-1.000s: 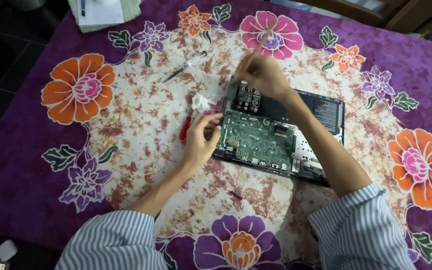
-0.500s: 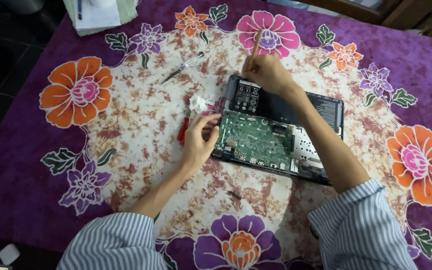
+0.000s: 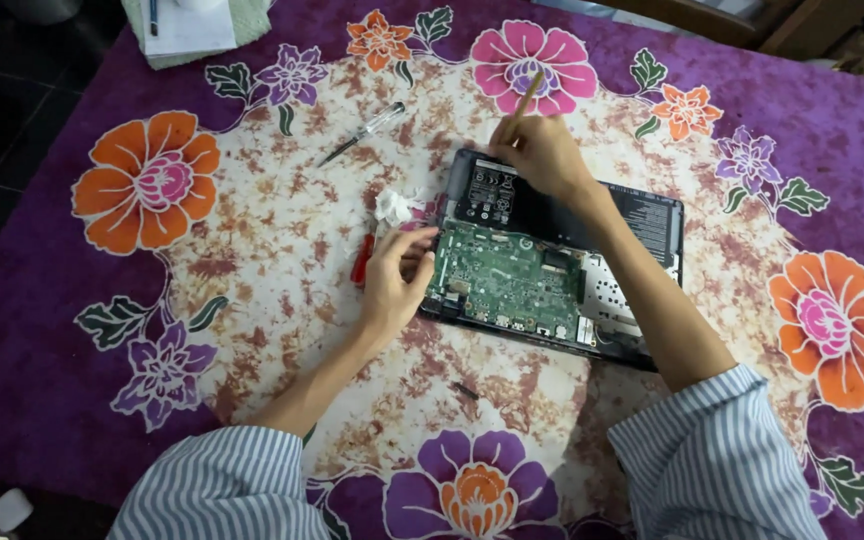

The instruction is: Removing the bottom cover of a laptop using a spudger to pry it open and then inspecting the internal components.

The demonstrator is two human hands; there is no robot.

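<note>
Hands on the opened laptop, and it looks like cleaning or probing of the internals is the step in hand. The right hand is closed around a thin wooden-looking stick, its lower end hidden by the fingers, working at the far-left corner over the black battery pack. The left hand braces the near-left edge of the chassis, fingers curled against it beside the green circuit board, pressing rather than gripping anything I can make out (nothing visible inside the palm).

The laptop lies bottom-up near the middle of the flowered purple tablecloth, tilted a little to the table's edges. Judging from the grip, the next move wants small, steady strokes with the stick while the left hand keeps the case from sliding.

Room to move: a crumpled white wad and a red-handled tool sit just beside the left hand, so that side is tight. A clear-handled screwdriver lies well apart, up-left. A small dark bit rests on the cloth near the front edge of the case. To the right, the cloth is open.
</note>
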